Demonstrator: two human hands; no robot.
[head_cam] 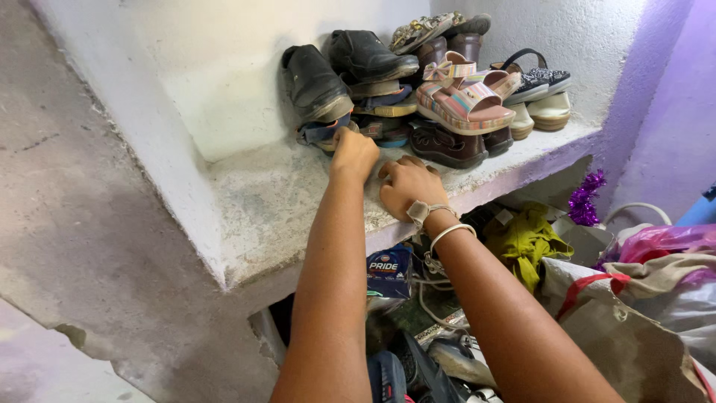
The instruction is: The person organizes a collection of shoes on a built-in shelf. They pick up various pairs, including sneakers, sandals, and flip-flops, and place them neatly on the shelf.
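A heap of footwear sits at the back of a rough concrete shelf [261, 201]: two black shoes [317, 78], a striped platform sandal [466, 101], a dark brown shoe [447, 145] and flat sandals stacked beneath. My left hand [353, 153] reaches to the bottom of the heap, its fingers curled at a blue-strapped sandal [322, 131]; whether it grips the sandal is hidden. My right hand [409, 184] rests palm down on the shelf just in front of the brown shoe, holding nothing. A watch and a white bangle are on that wrist.
Under the shelf lie a blue packet [389, 270], a yellow-green cloth [526, 239], cords and dark shoes. Bags and cloth [634, 313] pile up at the right, with purple tinsel [585, 198] by a purple wall. White plaster walls close in the shelf.
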